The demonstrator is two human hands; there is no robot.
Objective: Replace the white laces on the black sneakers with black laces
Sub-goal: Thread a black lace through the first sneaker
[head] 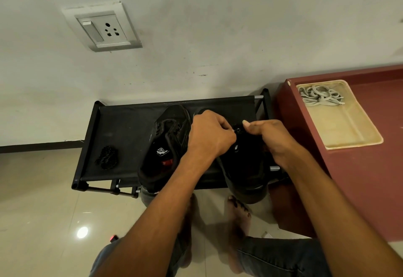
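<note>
Two black sneakers sit side by side on the fabric top of a low black shoe rack (122,128), and both hands are busy over the right sneaker (244,167). The left hand (210,135) is curled tight, pinching what looks like the black lace (236,130) near the upper eyelets, though black on black makes the lace itself hard to pick out. The right hand (267,134) grips the shoe's far side with bent fingers, thumb out straight. To thread this well, I'd keep the shoe pinned with the right hand, feed the tip squarely through the eyelet, and draw the slack evenly so both ends finish the same length. That sneaker lies with its long axis running away from the person, toe toward the wall and heel hanging over the rack's near edge. The left sneaker (163,148) lies almost parallel, tilted a little, its insole label showing. A spare bundled black lace (107,158) rests on the rack's left part, well apart from the shoes. The removed white laces (319,98) are heaped in a cream tray (353,143) on the maroon bench (359,178) to the right.
</note>
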